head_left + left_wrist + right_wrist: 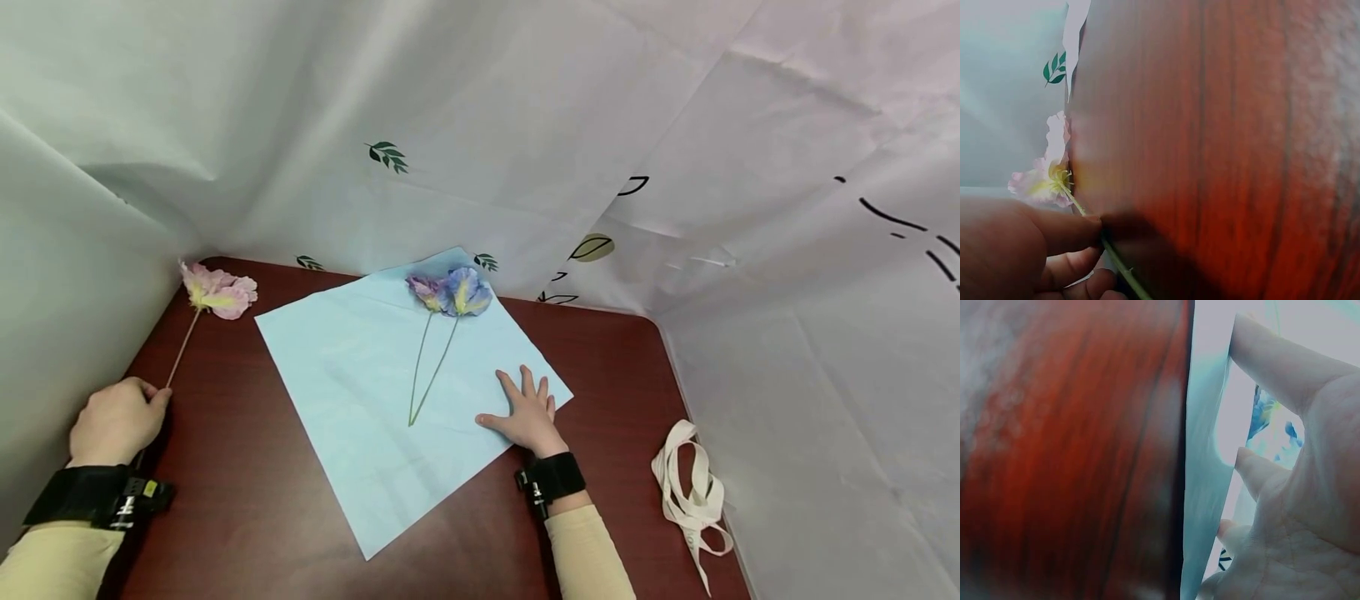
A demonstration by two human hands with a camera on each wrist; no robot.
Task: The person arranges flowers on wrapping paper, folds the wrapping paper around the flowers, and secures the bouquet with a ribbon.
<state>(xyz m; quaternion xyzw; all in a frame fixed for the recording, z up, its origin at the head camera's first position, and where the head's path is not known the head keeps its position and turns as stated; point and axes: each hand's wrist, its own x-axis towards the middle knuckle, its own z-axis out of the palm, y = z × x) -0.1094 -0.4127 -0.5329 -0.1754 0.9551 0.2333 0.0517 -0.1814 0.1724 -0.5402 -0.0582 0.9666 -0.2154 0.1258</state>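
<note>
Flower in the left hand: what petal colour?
The flower has pale pink petals with some yellow; the head view shows it best.

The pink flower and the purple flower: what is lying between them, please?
In the head view, first bare table, then part of the light-blue sheet.

The sheet (352,392) is pale blue; its one-o'clock flowers (467,292) are purple and blue, the ten-o'clock flower (225,293) pink.
</note>
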